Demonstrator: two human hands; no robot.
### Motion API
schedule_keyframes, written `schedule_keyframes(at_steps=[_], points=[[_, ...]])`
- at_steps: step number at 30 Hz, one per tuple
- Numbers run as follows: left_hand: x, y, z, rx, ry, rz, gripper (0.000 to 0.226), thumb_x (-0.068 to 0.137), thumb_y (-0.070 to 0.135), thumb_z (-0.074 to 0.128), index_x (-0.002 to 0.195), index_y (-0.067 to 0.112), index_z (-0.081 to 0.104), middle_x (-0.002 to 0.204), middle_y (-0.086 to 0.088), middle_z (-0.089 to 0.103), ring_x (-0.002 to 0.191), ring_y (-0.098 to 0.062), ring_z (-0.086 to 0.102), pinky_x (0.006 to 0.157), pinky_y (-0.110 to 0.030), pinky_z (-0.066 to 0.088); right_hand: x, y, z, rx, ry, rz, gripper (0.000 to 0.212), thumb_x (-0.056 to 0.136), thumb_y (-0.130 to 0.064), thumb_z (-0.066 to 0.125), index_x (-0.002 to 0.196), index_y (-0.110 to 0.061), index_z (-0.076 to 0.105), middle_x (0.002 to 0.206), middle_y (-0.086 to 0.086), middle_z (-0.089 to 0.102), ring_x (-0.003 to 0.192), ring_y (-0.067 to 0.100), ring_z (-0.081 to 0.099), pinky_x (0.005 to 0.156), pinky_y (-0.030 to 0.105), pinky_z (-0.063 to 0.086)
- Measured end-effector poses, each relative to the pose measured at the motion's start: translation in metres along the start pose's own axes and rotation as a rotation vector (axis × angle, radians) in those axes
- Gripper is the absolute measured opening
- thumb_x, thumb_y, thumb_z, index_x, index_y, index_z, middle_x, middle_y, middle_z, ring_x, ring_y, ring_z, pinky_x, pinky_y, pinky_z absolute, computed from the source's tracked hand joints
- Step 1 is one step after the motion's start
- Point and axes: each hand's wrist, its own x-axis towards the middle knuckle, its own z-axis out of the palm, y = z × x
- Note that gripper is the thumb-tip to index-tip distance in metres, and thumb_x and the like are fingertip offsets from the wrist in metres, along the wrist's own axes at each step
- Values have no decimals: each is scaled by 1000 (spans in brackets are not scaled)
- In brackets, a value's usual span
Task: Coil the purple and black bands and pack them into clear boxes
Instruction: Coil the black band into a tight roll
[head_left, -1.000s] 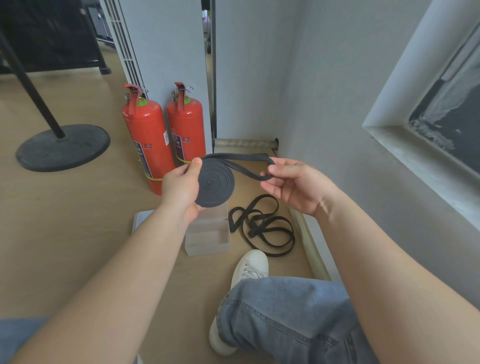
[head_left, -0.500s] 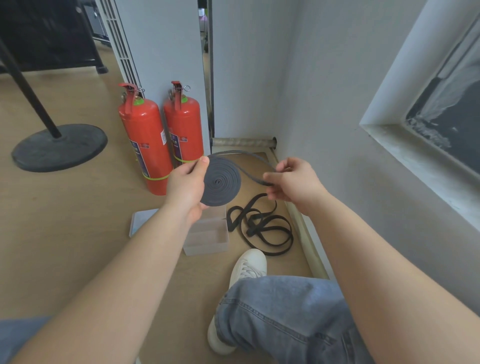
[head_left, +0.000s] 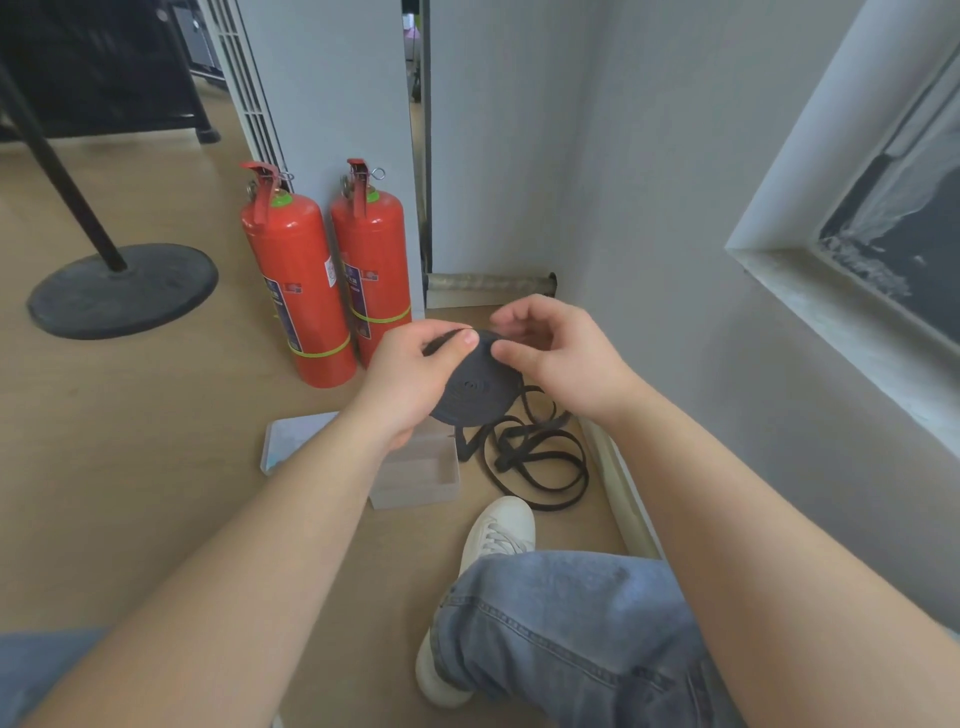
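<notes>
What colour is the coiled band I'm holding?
Black: the coiled band shows best in the head view.

**A:** Where is there room around the clear box (head_left: 415, 475)?

**B:** To the left. Wooden floor (head_left: 156, 441) runs from the box lid (head_left: 291, 441) across the frame's left middle, up to the round stand base (head_left: 122, 288) at far left.

**A:** What blocks the other sides?

**B:** Two red fire extinguishers (head_left: 296, 291) stand behind, at upper centre. The wall (head_left: 649, 208) closes off the right, and loose black band loops (head_left: 530, 460) lie between the box and the skirting (head_left: 623, 499). Just below the box are a white shoe (head_left: 498, 535) and a jeans-clad knee (head_left: 571, 623).

**A:** And from above?

**B:** The left hand (head_left: 410, 374) and right hand (head_left: 561, 358) hold the coiled black band (head_left: 475, 395) over the box's far end.
</notes>
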Motion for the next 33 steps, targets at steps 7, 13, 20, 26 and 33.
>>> schedule_keyframes(at_steps=[7,13,20,26,33], points=[[-2,1,4,-91,73,0,9,95,30,68,92,38,73,105,9,75,105,-15,68,94,-48,57,1,0,0,-73,115,-5,16,83,-22,84,93,-29,75,88,-12,76,84,1,72,77,18,58],[-5,2,-3,-232,-103,-123,28,93,13,72,118,24,73,111,-3,76,106,-29,72,86,-64,57,3,-4,-7,160,134,93,11,80,-13,86,82,-21,78,84,1,79,83,19,76,79,33,62],[-4,12,-3,-311,-41,-140,31,92,9,72,122,16,72,111,-7,77,105,-31,72,91,-65,54,4,-11,-13,265,146,91,7,86,-9,80,85,-16,78,84,5,79,80,20,76,71,34,64],[-5,8,-6,-460,-32,-238,26,91,7,71,113,20,73,106,-6,78,96,-28,74,76,-53,62,-3,-1,-4,416,19,172,21,86,-4,78,102,-17,76,100,6,79,93,21,77,81,35,63],[-1,10,-15,-185,-144,-165,29,88,25,78,115,36,73,119,5,74,110,-22,70,92,-56,56,1,-1,-5,387,-3,163,23,85,4,77,93,-18,78,97,8,79,95,27,76,85,38,62]])
